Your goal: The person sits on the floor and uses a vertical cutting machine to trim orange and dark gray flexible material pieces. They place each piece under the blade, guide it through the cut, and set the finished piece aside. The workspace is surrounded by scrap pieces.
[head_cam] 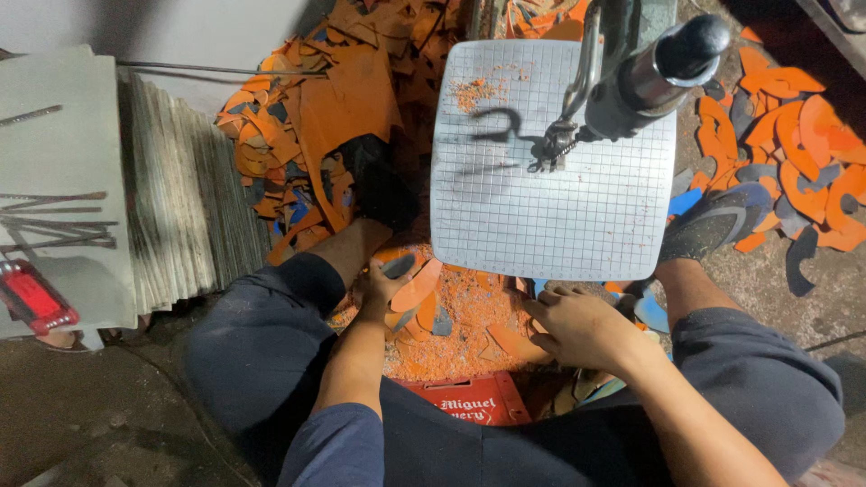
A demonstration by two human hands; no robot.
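Note:
I sit on a red crate (474, 401), looking down between my knees. My left hand (379, 289) grips a curved orange cut-off piece (417, 285) just above the floor. Below the front edge of a white gridded saw table (550, 216), my right hand (577, 326) rests with fingers curled on flat orange scraps (514, 343); whether it grips one I cannot tell. A saw arm with a black knob (649, 72) and a thin blade (552, 149) hangs over the table. Orange sawdust (451, 347) covers the floor between my feet.
Heaps of orange, grey and blue offcuts lie at the back (334, 108) and right (794, 153). A stack of pale sheets (180, 207) stands at left, with metal rods (54, 225) and a red tool (32, 298) on a board. My shoes (713, 221) flank the table.

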